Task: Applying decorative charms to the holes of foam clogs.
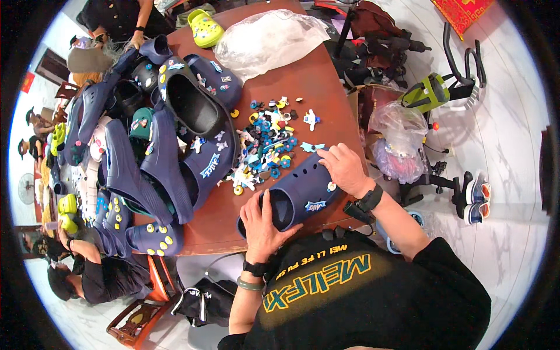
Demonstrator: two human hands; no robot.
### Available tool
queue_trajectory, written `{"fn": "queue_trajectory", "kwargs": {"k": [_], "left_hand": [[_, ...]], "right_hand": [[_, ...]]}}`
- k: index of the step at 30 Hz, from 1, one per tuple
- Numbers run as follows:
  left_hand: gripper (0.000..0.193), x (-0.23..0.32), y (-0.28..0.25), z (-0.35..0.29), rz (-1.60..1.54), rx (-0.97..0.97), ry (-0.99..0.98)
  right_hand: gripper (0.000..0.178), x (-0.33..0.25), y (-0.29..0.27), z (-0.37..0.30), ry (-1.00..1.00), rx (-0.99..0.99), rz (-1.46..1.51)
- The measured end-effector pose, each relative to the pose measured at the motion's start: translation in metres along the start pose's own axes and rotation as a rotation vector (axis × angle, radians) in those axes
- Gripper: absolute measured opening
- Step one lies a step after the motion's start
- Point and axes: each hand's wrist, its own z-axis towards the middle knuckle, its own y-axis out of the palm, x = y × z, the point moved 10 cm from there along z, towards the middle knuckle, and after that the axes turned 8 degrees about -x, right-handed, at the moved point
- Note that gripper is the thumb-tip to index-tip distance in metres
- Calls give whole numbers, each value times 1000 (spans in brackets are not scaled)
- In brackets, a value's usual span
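Observation:
A navy foam clog [299,190] lies tilted at the table's near edge, in front of my body. My left hand [263,226] grips its heel end, with fingers around the foot opening. At the toe end, my right hand [347,169] is closed on the clog with its fingertips bent; whether a small charm is between them is hidden. A light-blue lettered charm [315,206] sits on the clog's side, and a small round charm [331,186] shows below my right hand. Just beyond the toe, a turquoise banner charm [312,147] lies on the table.
Loose charms [269,140] are heaped mid-table on the red-brown tabletop [315,76]. Many navy clogs [165,157] are piled to the left. A clear plastic bag [271,41] and a lime clog [205,28] lie at the far end. Co-workers [108,268] sit left and far.

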Motion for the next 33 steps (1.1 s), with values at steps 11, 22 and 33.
{"fn": "queue_trajectory", "kwargs": {"k": [11,22,33], "left_hand": [[114,-1,1,-1,27,5,-1],[113,-2,1,-1,30,3,-10],[113,-2,2,1,34,-22,-16]], "right_hand": [[19,11,-6,-8,-27,116,229],[33,30,1,-9,204,-139,435],[12,19,-10,-11,194,116,386]]}}
